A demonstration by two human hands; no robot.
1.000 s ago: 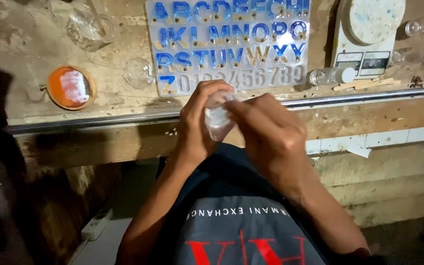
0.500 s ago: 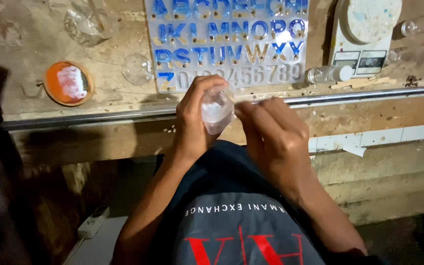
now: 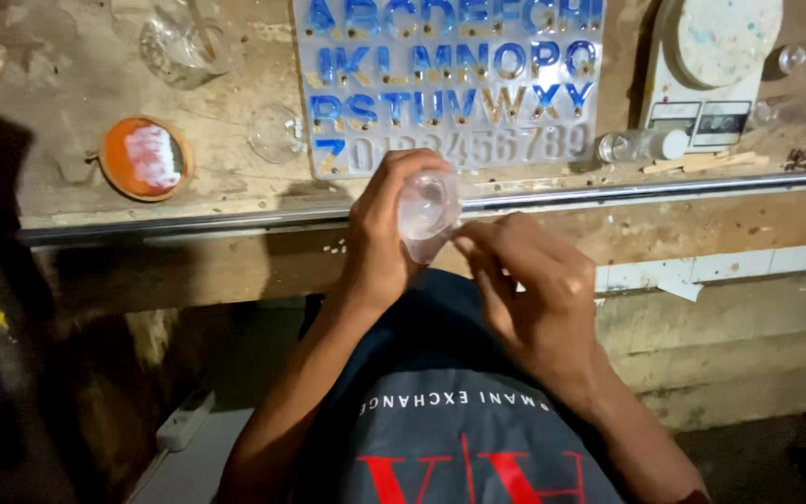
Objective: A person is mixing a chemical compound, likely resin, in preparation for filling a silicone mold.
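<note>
In the centre of the frame the left hand (image 3: 386,238) has its grip closed around a small clear plastic cup (image 3: 426,213), held just below the edge of the wooden worktop (image 3: 67,84). The right hand (image 3: 532,294) pinches the cup's lower rim with fingertips together. A letter mould (image 3: 450,79) lies above.

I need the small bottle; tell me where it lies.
In the head view, the small clear bottle lies on its side, upper right, between the letter mould and the scale.
</note>
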